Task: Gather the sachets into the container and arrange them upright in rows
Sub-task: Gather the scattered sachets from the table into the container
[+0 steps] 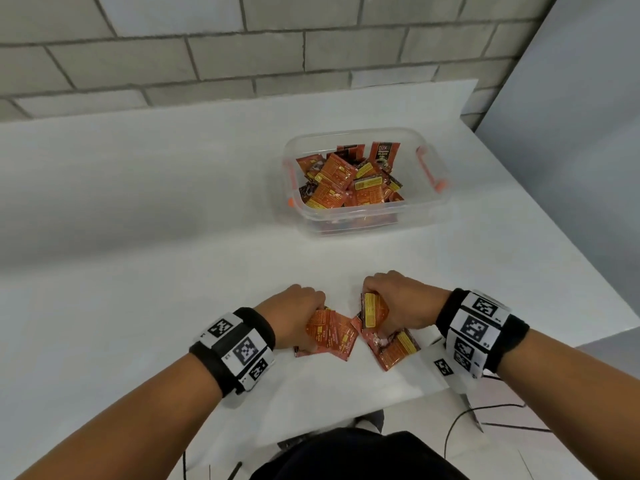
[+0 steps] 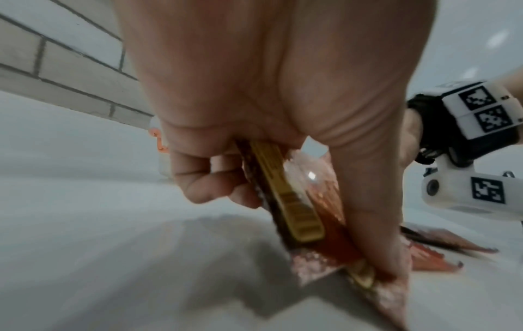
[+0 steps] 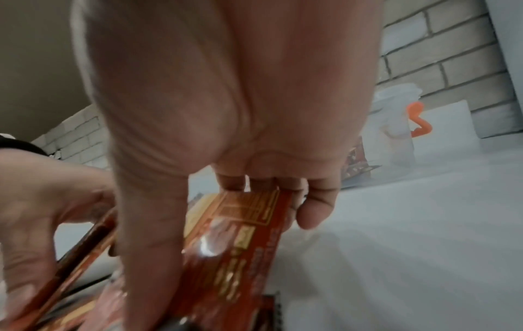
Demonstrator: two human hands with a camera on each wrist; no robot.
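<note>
Near the table's front edge my left hand (image 1: pixel 300 308) grips a few orange-red sachets (image 1: pixel 330 332); in the left wrist view its thumb and curled fingers pinch a tilted sachet (image 2: pixel 294 201) whose corner touches the table. My right hand (image 1: pixel 394 294) grips another bunch of sachets (image 1: pixel 374 310), seen close in the right wrist view with the sachet (image 3: pixel 240 235) between thumb and fingers. More sachets (image 1: pixel 394 348) lie flat under and beside it. A clear plastic container (image 1: pixel 426 202) with orange clips stands further back, holding a loose heap of sachets (image 1: pixel 349 178).
The white table (image 1: pixel 138 237) ends at a grey brick wall (image 1: pixel 207 46) behind and drops off on the right past the container. Black cables (image 1: pixel 485 414) run on the floor at the lower right.
</note>
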